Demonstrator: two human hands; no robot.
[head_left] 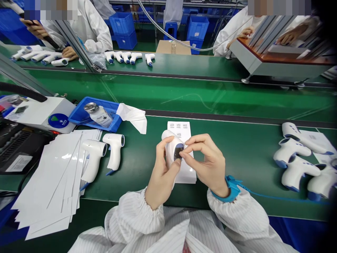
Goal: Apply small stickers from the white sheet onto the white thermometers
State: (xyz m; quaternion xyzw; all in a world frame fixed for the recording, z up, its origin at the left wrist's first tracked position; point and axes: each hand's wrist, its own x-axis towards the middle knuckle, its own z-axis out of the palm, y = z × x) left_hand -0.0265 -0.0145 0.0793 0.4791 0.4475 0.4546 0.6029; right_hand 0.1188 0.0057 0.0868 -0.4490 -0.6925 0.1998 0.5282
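Factory workshop, green benches [242,147], white-coated workers [98,30]

I hold one infrared thermometer [170,142]. On my worktop [244,151], I count two further thermometers [115,151] left, at least four right, one blue tray [116,123], one metal-capped bottle [101,115], one white wipe [134,118]. I wear one blue wrist strap [231,193].

A blue tray [116,127] holds a metal-capped bottle [101,116], and a white tissue [134,117] overlaps the tray's right end. Just left stands a white box [54,107] with a round blue sticker [58,120]. Beyond the far tabletop [179,65] are stacked blue crates [127,40], a cardboard box [164,48] and two people [97,28] in white.
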